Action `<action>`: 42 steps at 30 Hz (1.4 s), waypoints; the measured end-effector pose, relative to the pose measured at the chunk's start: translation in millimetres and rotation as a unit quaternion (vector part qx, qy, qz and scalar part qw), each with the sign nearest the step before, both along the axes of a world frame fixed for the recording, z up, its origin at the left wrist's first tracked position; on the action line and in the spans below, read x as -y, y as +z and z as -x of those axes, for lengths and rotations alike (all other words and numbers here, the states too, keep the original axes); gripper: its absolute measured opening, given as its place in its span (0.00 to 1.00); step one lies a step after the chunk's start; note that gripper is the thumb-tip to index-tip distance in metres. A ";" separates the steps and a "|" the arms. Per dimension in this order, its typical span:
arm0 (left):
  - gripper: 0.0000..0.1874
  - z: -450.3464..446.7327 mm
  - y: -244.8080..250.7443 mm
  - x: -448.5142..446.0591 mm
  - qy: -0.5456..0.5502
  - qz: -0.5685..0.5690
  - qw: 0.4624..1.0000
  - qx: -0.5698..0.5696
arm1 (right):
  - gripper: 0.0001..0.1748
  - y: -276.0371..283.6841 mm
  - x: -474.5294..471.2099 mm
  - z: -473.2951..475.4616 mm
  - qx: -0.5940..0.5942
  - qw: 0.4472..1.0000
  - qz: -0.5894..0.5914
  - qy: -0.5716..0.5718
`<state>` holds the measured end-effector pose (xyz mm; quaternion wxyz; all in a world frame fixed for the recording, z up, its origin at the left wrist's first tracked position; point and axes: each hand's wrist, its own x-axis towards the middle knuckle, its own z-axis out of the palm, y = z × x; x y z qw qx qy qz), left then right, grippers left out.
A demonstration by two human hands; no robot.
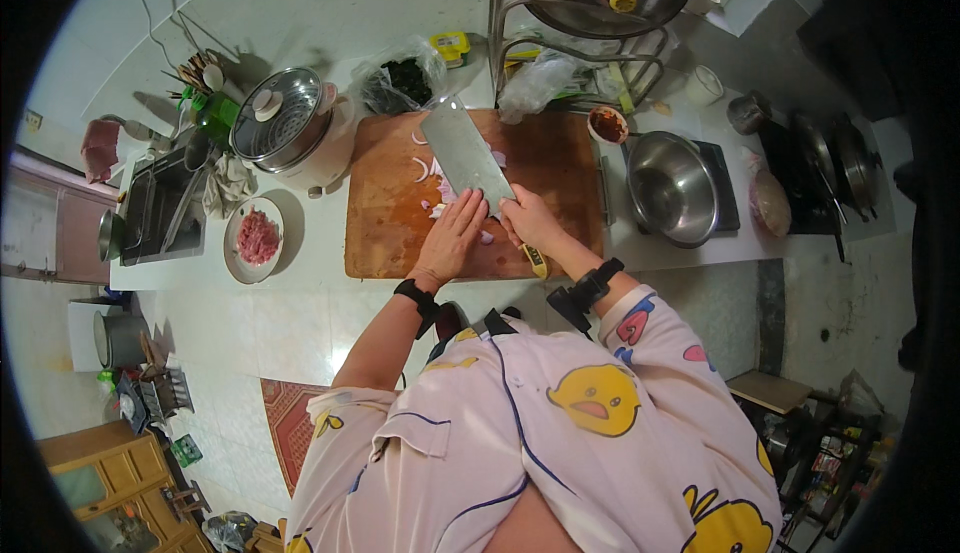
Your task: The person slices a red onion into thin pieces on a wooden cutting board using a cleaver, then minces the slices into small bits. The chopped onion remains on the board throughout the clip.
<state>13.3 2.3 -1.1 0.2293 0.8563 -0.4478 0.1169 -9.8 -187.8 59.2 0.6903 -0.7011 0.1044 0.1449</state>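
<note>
A broad steel cleaver (pixel 466 154) slants across a wooden cutting board (pixel 390 230), its blade pointing away from me. My right hand (pixel 531 217) grips it at the near end of the blade, and the yellow handle (pixel 535 260) shows below the fingers. My left hand (pixel 453 236) lies palm down with its fingers stretched out, the fingertips over the near corner of the blade. What is under those fingertips is hidden. Sliced onion pieces (pixel 420 170) are scattered on the board left of the blade, and a few more pieces (pixel 498 157) lie on its right.
A plate (pixel 234 259) of minced meat (pixel 257 238) and a lidded electric cooker (pixel 300 155) stand left. Behind the board are a bag of dark greens (pixel 405 77) and a metal rack (pixel 577 43). On the right sit a bowl of red sauce (pixel 607 125) and a steel bowl (pixel 673 189).
</note>
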 end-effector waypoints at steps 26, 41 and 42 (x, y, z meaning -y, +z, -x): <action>0.11 -194.6 -54.2 -10.0 0.301 0.065 0.919 -0.245 | 0.12 13.4 68.0 33.2 0.097 0.898 0.426 -0.057; 0.18 -143.2 -20.8 50.2 0.003 -0.046 0.979 -0.201 | 0.12 -12.2 62.6 14.1 0.050 0.894 0.442 -0.043; 0.17 -138.0 -16.3 46.7 0.014 -0.044 0.975 -0.216 | 0.12 -14.4 60.6 13.2 0.047 0.900 0.432 -0.029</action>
